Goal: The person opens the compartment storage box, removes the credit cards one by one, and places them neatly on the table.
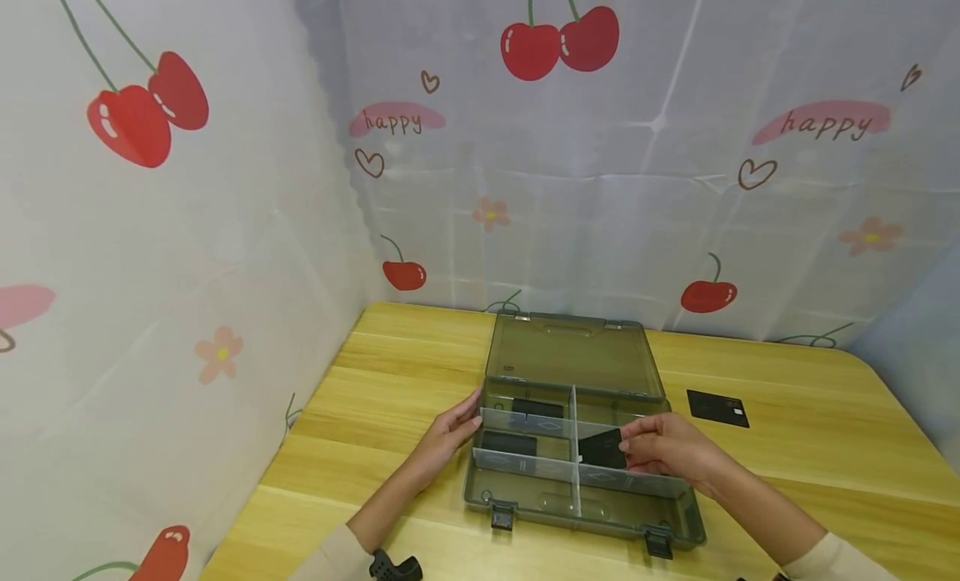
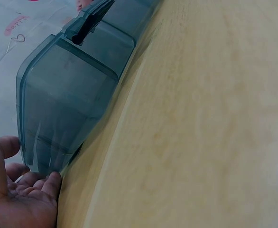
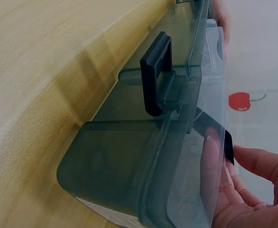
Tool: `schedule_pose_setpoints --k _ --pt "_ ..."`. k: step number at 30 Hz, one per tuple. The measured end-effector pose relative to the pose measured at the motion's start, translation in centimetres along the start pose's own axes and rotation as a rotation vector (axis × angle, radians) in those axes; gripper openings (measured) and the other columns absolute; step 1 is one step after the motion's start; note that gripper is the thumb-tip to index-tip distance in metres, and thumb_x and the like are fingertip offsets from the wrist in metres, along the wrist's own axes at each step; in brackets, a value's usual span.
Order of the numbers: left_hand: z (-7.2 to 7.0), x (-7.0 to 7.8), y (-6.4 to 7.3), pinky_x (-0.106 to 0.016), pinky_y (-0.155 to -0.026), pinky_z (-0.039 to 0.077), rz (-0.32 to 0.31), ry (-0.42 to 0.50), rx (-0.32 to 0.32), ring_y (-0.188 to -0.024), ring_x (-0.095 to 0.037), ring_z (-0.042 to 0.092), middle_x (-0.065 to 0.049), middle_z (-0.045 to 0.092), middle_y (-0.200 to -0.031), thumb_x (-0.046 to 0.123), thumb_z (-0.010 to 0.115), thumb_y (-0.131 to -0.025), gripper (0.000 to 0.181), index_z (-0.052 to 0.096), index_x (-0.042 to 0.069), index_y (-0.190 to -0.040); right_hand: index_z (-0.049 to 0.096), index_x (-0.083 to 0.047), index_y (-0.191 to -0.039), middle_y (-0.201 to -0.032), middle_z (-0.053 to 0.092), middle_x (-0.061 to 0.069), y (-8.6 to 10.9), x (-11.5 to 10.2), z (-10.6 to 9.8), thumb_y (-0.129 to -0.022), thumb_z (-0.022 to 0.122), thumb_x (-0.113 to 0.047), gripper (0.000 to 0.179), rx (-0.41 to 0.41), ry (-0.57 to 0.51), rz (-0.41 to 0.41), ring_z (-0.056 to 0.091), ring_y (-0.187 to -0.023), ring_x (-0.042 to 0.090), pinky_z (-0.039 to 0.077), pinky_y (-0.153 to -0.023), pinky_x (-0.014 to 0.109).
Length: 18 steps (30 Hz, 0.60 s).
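Note:
A translucent dark-green divided storage box (image 1: 525,489) lies on the table with its lid (image 1: 570,352) folded back. My left hand (image 1: 444,438) holds its left side, thumb at the rim and fingers against the outer wall; the left wrist view shows these fingers curled at the box's end. With thumb and fingers, my right hand (image 1: 675,449) pinches a black card (image 1: 602,449) tilted in the right middle compartment. In the right wrist view, a clear divider (image 3: 189,180) stands in front of some fingers. Black cards lie in the back left compartment (image 1: 537,408) and the middle left one (image 1: 510,443).
Another black card (image 1: 717,408) with a pale chip lies on the wooden table (image 1: 810,448), right of the box. Two dark latches (image 1: 502,515) hang from the box's front edge. A cherry-printed curtain (image 1: 600,181) hangs behind the table and along its left side.

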State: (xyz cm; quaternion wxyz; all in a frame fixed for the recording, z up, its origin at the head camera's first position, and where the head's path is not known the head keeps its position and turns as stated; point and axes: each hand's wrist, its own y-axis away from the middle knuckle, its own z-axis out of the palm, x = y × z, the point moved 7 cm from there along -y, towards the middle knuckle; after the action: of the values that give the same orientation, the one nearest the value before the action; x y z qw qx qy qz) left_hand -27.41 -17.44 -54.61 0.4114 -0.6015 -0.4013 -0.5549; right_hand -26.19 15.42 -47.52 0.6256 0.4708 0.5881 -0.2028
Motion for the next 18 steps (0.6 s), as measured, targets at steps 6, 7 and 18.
schedule_pose_setpoints --k 6,7,18 --pt "0.1 -0.2 0.0 -0.04 -0.119 0.031 0.003 0.005 0.003 -0.152 -0.028 0.024 -0.008 0.021 -0.167 0.025 0.053 -0.107 0.062 0.027 0.009 -0.161 0.047 0.022 -0.132 -0.11 0.07 0.014 0.2 0.1 -0.3 -0.101 0.055 -0.005 0.042 0.014 0.007 -0.009 0.07 -0.092 0.025 0.062 -0.082 0.039" --pt "0.1 -0.2 0.0 -0.04 -0.119 0.031 0.003 0.006 0.004 -0.152 -0.028 0.024 -0.008 0.021 -0.167 0.025 0.053 -0.107 0.062 0.027 0.009 -0.161 0.047 0.022 -0.132 -0.11 0.07 0.015 0.3 0.0 -0.3 -0.101 0.055 -0.004 0.042 0.018 0.006 -0.009 0.07 -0.092 0.025 0.062 -0.082 0.039" --pt "0.2 0.3 0.1 -0.039 -0.118 0.032 0.013 -0.007 0.004 -0.151 -0.031 0.024 -0.011 0.021 -0.166 0.023 0.052 -0.108 0.061 0.026 0.006 -0.16 0.051 0.02 -0.131 -0.106 0.071 0.011 0.9 -0.9 -1.0 -0.101 0.059 -0.007 0.041 0.107 0.005 -0.041 0.072 -0.087 0.026 0.062 -0.08 0.039"
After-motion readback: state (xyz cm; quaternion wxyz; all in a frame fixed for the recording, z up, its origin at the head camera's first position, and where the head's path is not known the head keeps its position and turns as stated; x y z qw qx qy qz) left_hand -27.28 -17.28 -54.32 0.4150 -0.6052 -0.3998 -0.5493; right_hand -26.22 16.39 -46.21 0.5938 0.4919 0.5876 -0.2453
